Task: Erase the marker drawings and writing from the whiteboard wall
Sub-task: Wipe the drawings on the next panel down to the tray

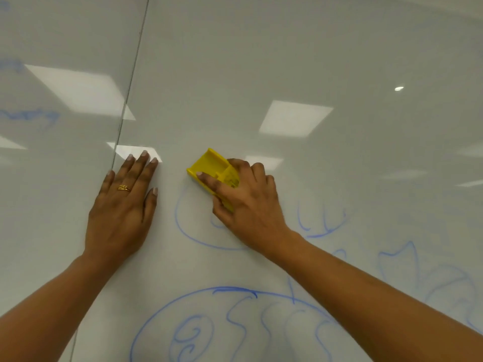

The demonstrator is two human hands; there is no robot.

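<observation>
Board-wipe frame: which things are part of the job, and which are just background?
Job:
- yellow eraser, gripped by the right hand
- blue marker drawings
- faint blue writing on the left panel
- whiteboard wall

Background:
- left hand, flat on the wall
- gold ring
- ceiling light reflections
- panel seam

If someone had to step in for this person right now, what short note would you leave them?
The left hand lies flat and open on the whiteboard, fingers straight.
The right hand grips the yellow eraser, pressed to the board at the top of a blue oval.
Done: the board above the hands shows no marks.
Left: the oval, the large swirly drawing below, the sketches at right, the faint writing at far left.
</observation>
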